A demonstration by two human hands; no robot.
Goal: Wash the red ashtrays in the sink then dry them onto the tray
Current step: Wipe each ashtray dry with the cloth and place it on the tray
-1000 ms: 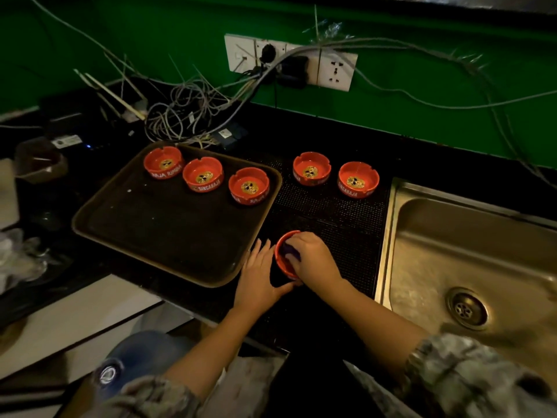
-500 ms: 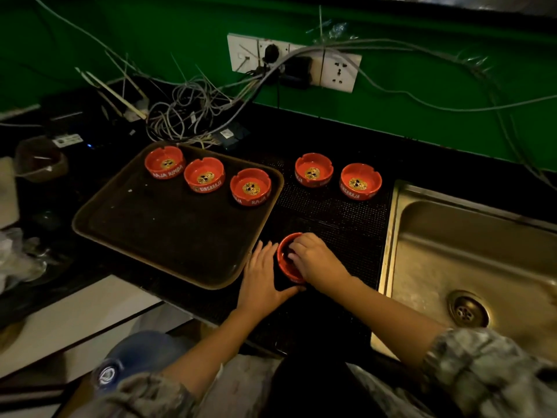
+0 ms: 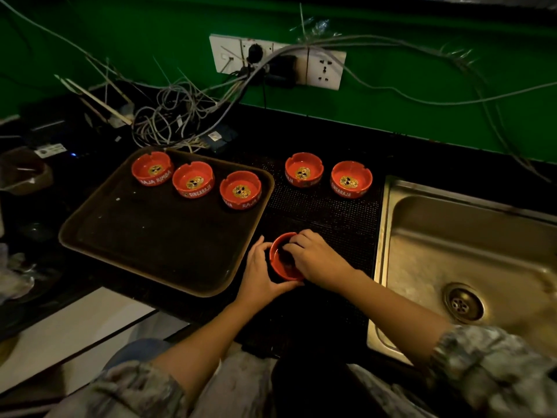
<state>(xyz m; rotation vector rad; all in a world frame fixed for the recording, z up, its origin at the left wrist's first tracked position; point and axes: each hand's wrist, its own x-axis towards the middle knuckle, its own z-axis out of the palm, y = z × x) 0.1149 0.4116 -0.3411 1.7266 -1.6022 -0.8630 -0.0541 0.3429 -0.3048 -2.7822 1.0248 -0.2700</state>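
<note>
Hands (image 3: 259, 273) lower; black counter (image 3: 331, 140)

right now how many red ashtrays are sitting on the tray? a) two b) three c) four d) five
b: three ashtrays sit in a row along the far side of the tray; two more stand on the dark mat beside it.

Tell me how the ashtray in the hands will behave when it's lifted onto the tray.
The ashtray looks rigid and glossy, likely ceramic or glass, so probably chippable if knocked. It may be slippery if wet. It is low and wide like those on the tray, so it should sit flat and hardly tip.
</note>
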